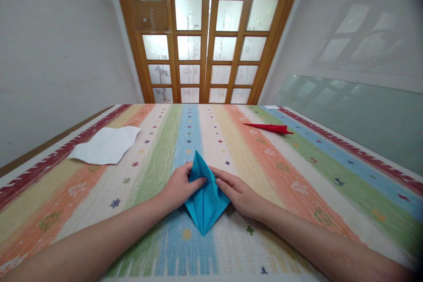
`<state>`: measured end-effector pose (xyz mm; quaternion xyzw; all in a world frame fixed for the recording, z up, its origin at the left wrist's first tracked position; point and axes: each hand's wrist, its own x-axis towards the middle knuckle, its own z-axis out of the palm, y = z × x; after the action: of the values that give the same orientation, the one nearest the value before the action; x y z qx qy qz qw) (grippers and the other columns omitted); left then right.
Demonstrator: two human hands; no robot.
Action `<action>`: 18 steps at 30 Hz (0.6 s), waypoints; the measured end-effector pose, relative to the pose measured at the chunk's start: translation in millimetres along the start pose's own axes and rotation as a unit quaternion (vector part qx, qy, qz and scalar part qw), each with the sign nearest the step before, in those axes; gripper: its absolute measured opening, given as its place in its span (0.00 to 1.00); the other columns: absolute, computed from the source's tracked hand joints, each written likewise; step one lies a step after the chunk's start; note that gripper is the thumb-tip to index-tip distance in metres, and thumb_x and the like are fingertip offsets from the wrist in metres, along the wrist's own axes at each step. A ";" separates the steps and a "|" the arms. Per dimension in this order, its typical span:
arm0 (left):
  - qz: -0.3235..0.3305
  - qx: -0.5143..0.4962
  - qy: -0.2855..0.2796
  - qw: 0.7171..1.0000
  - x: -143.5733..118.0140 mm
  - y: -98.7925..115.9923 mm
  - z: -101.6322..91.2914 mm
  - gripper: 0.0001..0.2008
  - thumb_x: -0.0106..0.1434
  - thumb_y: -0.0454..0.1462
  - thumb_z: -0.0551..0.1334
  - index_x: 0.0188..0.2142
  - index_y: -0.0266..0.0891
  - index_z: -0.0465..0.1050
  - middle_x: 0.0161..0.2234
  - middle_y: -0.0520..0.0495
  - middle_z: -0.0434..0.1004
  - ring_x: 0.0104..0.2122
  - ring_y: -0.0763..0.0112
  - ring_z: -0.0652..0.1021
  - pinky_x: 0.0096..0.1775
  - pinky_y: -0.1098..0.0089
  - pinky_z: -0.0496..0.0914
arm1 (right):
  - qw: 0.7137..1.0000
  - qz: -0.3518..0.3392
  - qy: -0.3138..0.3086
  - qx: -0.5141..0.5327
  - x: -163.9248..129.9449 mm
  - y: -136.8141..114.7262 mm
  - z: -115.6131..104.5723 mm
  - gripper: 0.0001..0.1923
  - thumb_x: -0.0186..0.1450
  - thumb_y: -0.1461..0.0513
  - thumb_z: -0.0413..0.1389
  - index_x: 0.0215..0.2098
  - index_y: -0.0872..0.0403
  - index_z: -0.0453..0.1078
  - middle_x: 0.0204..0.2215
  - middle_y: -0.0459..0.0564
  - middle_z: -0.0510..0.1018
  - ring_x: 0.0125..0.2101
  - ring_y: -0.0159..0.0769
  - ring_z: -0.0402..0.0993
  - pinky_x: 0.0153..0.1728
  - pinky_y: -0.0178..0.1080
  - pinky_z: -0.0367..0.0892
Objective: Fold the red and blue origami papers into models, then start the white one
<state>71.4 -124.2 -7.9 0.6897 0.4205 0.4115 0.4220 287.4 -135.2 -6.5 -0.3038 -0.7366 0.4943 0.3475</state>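
A blue sheet of folded origami paper (205,209) stands partly raised off the table in front of me, its lower tip pointing toward me and a narrow peak pointing away. My left hand (181,186) grips its left side, the thumb pressed on the front face and the fingers behind. On the right edge my right hand (237,191) pinches the paper between thumb and fingers. Creases run down the middle of the paper. Some fingertips of both hands are hidden behind it.
A white piece of paper (107,144) lies at the left of the striped tablecloth (158,158). Toward the far right rests a long, pointed red folded paper (268,128). A glass panel (350,114) leans by the right wall. Wooden doors (208,44) stand beyond the table.
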 end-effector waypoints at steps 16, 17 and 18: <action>-0.068 -0.012 -0.087 0.994 3.0 6.8 -5.3 0.21 0.66 0.51 0.58 0.31 0.36 0.78 0.25 0.48 0.76 0.26 0.66 0.73 0.30 0.69 0.66 | 0.993 0.085 0.012 0.079 -0.6 8.3 5.4 0.29 0.69 0.50 0.57 0.66 0.47 0.60 0.36 0.48 0.79 0.29 0.36 0.71 0.29 0.38 0.67; -0.071 -0.012 -0.090 0.993 2.9 7.8 -5.7 0.22 0.66 0.52 0.57 0.30 0.36 0.77 0.24 0.49 0.75 0.25 0.67 0.72 0.29 0.70 0.65 | 0.993 0.090 0.014 0.076 -0.4 8.9 5.1 0.29 0.69 0.50 0.57 0.65 0.48 0.61 0.32 0.47 0.77 0.27 0.34 0.69 0.27 0.36 0.64; -0.071 -0.013 -0.092 0.993 2.8 8.8 -5.8 0.23 0.66 0.52 0.56 0.29 0.36 0.77 0.23 0.49 0.74 0.24 0.68 0.70 0.28 0.70 0.64 | 0.993 0.095 0.016 0.070 -0.2 9.2 4.7 0.29 0.68 0.50 0.57 0.65 0.48 0.62 0.29 0.45 0.75 0.25 0.33 0.66 0.25 0.35 0.62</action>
<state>68.9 -122.8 2.5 0.6873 0.4224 0.3206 0.4964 284.7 -134.8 -16.5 -0.3550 -0.6622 0.5706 0.3314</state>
